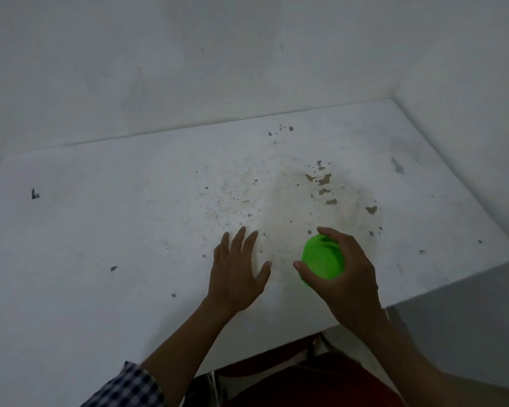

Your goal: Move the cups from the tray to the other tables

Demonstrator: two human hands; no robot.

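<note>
Stained white table (130,230) — right hand (344,274) fingers clamped on green cup (321,259), left hand (235,271) fingers spread

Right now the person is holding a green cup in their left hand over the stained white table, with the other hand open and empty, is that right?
Not quite. The head view shows the green cup in the right hand. The open, empty one is the left hand. The stained white table is right.

A white table (100,230) is filling the middle of the frame, butting against the wall; brown stains (325,182) and dark specks are showing right of centre.
</note>
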